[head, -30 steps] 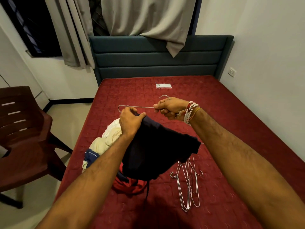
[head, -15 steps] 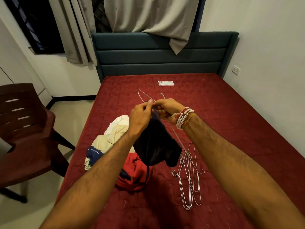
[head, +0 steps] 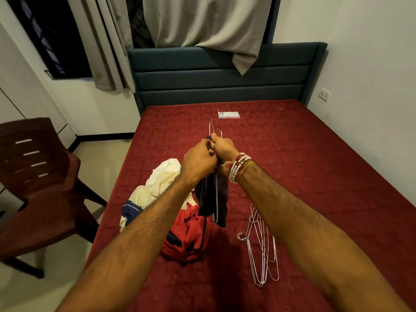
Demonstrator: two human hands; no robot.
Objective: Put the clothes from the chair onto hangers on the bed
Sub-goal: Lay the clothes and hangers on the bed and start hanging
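Above the red bed [head: 304, 158], my left hand [head: 198, 162] and my right hand [head: 224, 147] meet close together. Both grip a thin metal hanger [head: 216, 199] that stands almost on end, its hook near my right fingers. A dark navy garment [head: 208, 199] hangs from the hanger and my left hand pinches its top edge. Below lies a pile of clothes: a cream piece [head: 157, 183], a red piece [head: 186, 237] and a navy piece with white trim [head: 130, 210]. Several spare wire hangers [head: 261, 246] lie on the bed to the right.
A dark brown plastic chair [head: 38, 181] stands on the floor at the left of the bed. A small white packet [head: 228, 114] lies near the teal headboard [head: 225, 75]. Grey curtains hang behind it. A white wall runs along the right side.
The hanger has swung from lying level to standing nearly upright. My hands have come together, and the dark garment now hangs bunched and narrow beneath them.
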